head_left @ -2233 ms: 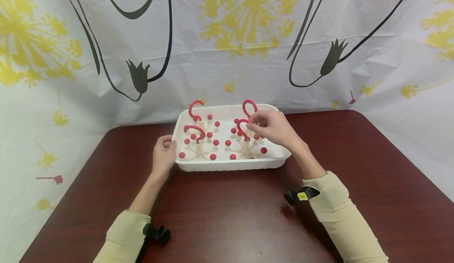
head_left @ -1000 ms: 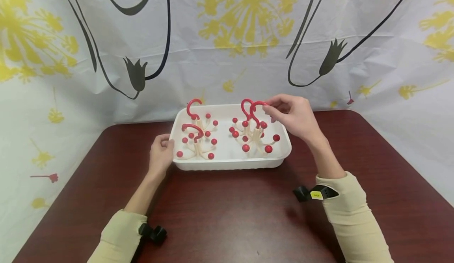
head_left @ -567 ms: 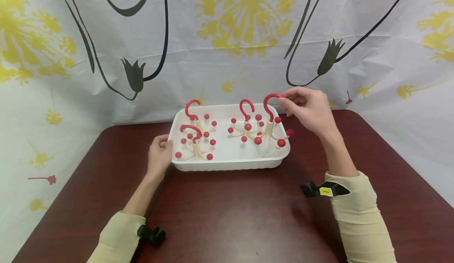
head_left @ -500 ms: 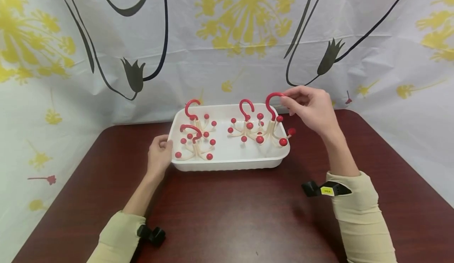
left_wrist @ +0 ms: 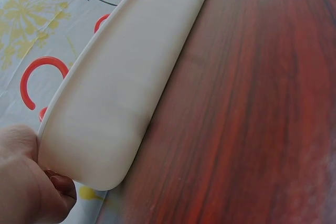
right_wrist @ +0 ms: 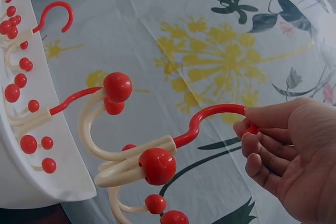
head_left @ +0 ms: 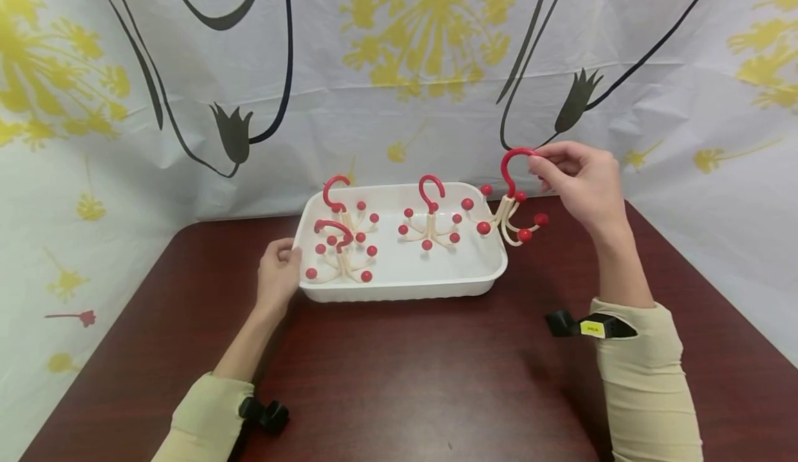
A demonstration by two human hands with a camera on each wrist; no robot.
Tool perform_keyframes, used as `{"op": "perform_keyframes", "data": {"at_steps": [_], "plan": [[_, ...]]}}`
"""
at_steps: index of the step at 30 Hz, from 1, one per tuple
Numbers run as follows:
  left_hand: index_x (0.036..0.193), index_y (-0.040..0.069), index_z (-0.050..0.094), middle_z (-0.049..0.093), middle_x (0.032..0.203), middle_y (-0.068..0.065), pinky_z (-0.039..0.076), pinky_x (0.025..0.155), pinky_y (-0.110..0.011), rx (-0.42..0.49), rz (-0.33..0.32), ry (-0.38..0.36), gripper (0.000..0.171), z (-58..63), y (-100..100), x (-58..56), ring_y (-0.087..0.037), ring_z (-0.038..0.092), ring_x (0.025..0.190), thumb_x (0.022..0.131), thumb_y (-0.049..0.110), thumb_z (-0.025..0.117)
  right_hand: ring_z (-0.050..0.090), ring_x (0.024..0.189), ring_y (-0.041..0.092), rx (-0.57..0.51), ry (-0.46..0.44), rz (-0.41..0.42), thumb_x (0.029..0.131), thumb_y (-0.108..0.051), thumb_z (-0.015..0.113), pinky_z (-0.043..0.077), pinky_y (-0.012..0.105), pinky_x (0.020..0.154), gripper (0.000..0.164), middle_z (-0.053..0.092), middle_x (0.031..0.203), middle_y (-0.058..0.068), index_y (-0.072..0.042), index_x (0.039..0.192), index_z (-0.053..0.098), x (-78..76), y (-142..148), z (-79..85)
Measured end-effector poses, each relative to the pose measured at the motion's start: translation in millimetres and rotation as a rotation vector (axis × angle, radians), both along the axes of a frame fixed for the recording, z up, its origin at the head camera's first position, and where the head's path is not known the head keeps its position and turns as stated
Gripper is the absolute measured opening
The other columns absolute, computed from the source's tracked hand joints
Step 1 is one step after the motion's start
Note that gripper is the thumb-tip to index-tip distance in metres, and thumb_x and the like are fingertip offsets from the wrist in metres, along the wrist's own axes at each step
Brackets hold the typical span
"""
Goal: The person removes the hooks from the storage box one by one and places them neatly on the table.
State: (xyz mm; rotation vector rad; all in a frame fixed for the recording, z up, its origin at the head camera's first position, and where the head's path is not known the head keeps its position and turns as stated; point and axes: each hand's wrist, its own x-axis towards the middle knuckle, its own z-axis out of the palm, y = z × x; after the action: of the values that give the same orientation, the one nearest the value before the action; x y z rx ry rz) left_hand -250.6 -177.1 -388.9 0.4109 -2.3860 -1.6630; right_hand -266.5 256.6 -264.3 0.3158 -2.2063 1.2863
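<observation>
My right hand (head_left: 582, 181) pinches the red hook end of a multi-arm hanger (head_left: 506, 216), cream with red balls on its curved arm tips. It hangs at the right end of the white tray (head_left: 399, 290), partly over the rim. In the right wrist view, thumb and fingers grip the tip of the hanger's hook (right_wrist: 210, 111). My left hand (head_left: 278, 278) grips the tray's left rim, its fingers partly hidden by the wall in the left wrist view. Inside the tray stand a hanger (head_left: 431, 225) right of the middle and two more at left, the front one (head_left: 343, 262) and the back one (head_left: 346, 219).
The tray rests on a dark reddish-brown table (head_left: 399, 365). Behind it hangs a white cloth (head_left: 399, 122) with yellow and grey flower prints. A black wrist camera (head_left: 264, 415) sits on the left sleeve, another on the right.
My right hand has lifted the front-right hanger and carried it up and right, from inside the tray to its right rim. My left hand stays on the tray.
</observation>
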Motion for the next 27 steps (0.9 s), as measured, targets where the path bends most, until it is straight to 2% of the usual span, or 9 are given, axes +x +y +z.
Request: {"op": "perform_keyframes", "data": {"at_steps": [8, 15, 27], "plan": [[0.141, 0.001, 0.048, 0.057, 0.114, -0.019, 0.047, 0.068, -0.020, 0.005, -0.010, 0.013, 0.039, -0.1, 0, 0.1, -0.025, 0.055, 0.091, 0.106, 0.019, 0.047, 0.066, 0.062, 0.006, -0.054, -0.018, -0.021, 0.091, -0.021, 0.077, 0.052, 0.014, 0.064, 0.028, 0.071, 0.080, -0.016, 0.000, 0.108, 0.073, -6.0, 12, -4.7], [0.141, 0.001, 0.048, 0.056, 0.115, -0.018, 0.047, 0.068, -0.019, 0.018, -0.015, 0.006, 0.039, -0.7, -1, 0.7, -0.025, 0.056, 0.091, 0.106, 0.019, 0.047, 0.064, 0.058, 0.002, -0.098, -0.015, -0.066, 0.091, -0.016, 0.075, 0.050, 0.013, 0.059, 0.026, 0.069, 0.075, -0.018, 0.004, 0.108, 0.073, -17.9, 23, -12.8], [0.140, 0.002, 0.050, 0.058, 0.117, -0.019, 0.048, 0.072, -0.023, 0.023, -0.001, 0.009, 0.039, -2.3, -1, -0.7, -0.027, 0.057, 0.095, 0.106, 0.020, 0.048, 0.063, 0.058, -0.005, -0.034, 0.009, -0.194, 0.093, -0.023, 0.072, 0.048, 0.009, 0.060, 0.032, 0.060, 0.071, -0.031, 0.006, 0.108, 0.073, -35.0, 32, -30.5]]}}
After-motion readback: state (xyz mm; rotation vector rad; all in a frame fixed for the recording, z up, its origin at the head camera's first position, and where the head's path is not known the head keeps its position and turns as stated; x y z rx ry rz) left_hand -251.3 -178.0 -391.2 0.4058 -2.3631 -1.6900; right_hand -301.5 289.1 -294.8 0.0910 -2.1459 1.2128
